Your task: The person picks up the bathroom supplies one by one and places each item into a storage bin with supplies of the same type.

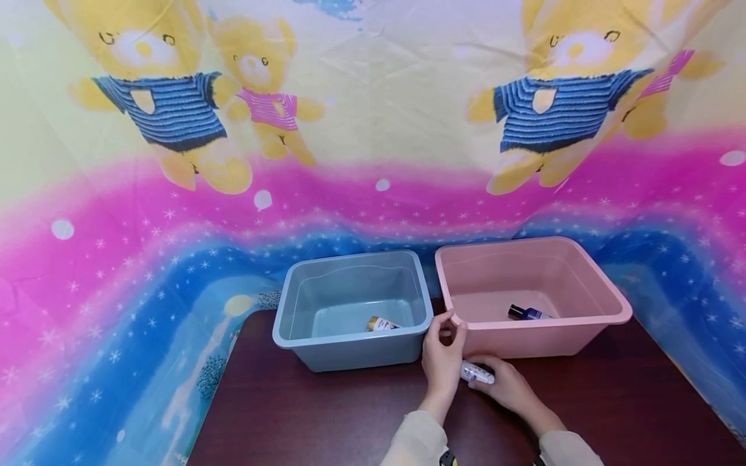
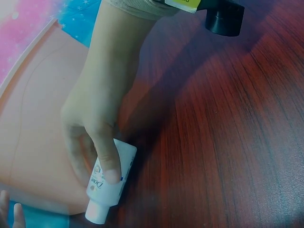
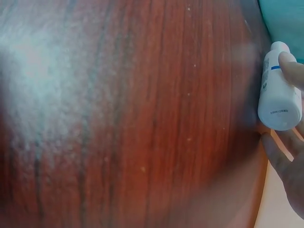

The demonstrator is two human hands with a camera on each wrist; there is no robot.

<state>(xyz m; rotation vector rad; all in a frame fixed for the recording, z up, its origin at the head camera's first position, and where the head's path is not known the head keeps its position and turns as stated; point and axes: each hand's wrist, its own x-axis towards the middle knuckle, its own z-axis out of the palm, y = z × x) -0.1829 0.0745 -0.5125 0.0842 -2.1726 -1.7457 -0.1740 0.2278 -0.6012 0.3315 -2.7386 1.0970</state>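
My right hand (image 1: 508, 387) holds a small white Dove bottle (image 1: 479, 373) just in front of the pink basin. In the left wrist view the right thumb lies along the label of the white bottle (image 2: 111, 194), its cap pointing down. The right wrist view shows the bottle's base (image 3: 280, 118) at the right edge, gripped between thumb and fingers. Beside the bottle, my left hand (image 1: 444, 356) is raised at the pink basin's front left corner, fingers and thumb apart. Whether it touches the rim I cannot tell. Only its fingertips (image 2: 18, 216) show in the left wrist view.
A blue-grey basin (image 1: 361, 353) stands left, containing a white bottle with a gold cap (image 1: 383, 323). To its right, the pink basin (image 1: 524, 341) contains a dark blue bottle with a black cap (image 1: 527, 313). Both stand on a dark red wooden table (image 1: 303, 414) before a bear-print cloth (image 1: 373, 129).
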